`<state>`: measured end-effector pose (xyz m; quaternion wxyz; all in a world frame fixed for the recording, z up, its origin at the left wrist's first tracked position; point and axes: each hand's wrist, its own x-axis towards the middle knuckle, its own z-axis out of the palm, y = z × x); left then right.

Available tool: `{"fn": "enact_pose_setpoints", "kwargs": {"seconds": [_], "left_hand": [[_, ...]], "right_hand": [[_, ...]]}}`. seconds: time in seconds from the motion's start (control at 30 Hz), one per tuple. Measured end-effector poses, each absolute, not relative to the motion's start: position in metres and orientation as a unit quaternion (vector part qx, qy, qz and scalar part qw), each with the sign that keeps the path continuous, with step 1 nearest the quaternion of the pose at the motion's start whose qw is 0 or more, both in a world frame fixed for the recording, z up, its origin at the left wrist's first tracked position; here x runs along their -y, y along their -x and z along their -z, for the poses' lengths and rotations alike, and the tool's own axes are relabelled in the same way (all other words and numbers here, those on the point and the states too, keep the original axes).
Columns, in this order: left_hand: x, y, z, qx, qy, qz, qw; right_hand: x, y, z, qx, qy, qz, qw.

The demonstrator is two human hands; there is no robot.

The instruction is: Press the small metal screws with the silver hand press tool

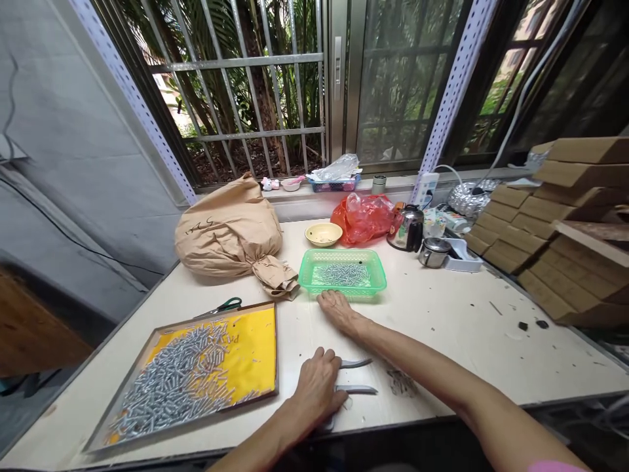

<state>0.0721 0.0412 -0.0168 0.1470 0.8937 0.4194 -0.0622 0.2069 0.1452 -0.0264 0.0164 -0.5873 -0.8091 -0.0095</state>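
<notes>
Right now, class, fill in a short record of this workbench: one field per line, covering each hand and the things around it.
Place: pale table under a barred window
Left hand: lies over a metal tool with two prongs; grip unclear
Right hand: flat on the table, fingers open, just before the green basket
Basket: holds small metal pieces
Tray: yellow-lined, heaped with metal pieces; scissors behind it
Behind: brown paper sack, yellow bowl, red bag, kettle
Right edge: stacked cardboard
</notes>
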Motion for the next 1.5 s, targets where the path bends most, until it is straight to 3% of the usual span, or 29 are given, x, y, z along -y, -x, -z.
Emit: {"fn": "enact_pose_setpoints", "kwargs": {"seconds": [0.2, 0.47, 0.63, 0.8, 1.03, 1.2, 1.5], "left_hand": [[-0.043, -0.071, 0.018, -0.42, -0.895, 0.06, 0.137], [-0.041, -0.073, 0.01, -0.419, -0.899, 0.061, 0.115], [-0.042, -0.077, 0.01, -0.397, -0.909, 0.059, 0.109], [-0.04, -0.077, 0.008, -0.402, -0.906, 0.039, 0.124], [-0.025, -0.031, -0.014, -0.526, -0.828, -0.101, 0.168], [-0.002, -0.01, -0.007, -0.591, -0.763, -0.022, 0.262], [-0.01, -0.027, 0.016, -0.622, -0.592, -0.006, 0.513]], "right_hand": [[-0.136, -0.213, 0.001, 0.824, 0.565, 0.008, 0.029], [-0.131, -0.263, -0.068, 0.754, 0.652, 0.021, 0.076], [-0.056, -0.278, -0.034, 0.88, 0.451, -0.147, -0.01], [0.007, -0.267, 0.009, 0.879, 0.462, -0.112, 0.026], [0.019, -0.247, 0.02, 0.868, 0.488, -0.075, 0.048], [0.019, -0.241, 0.037, 0.867, 0.487, -0.053, 0.088], [0.026, -0.24, 0.046, 0.854, 0.471, -0.097, 0.199]]}}
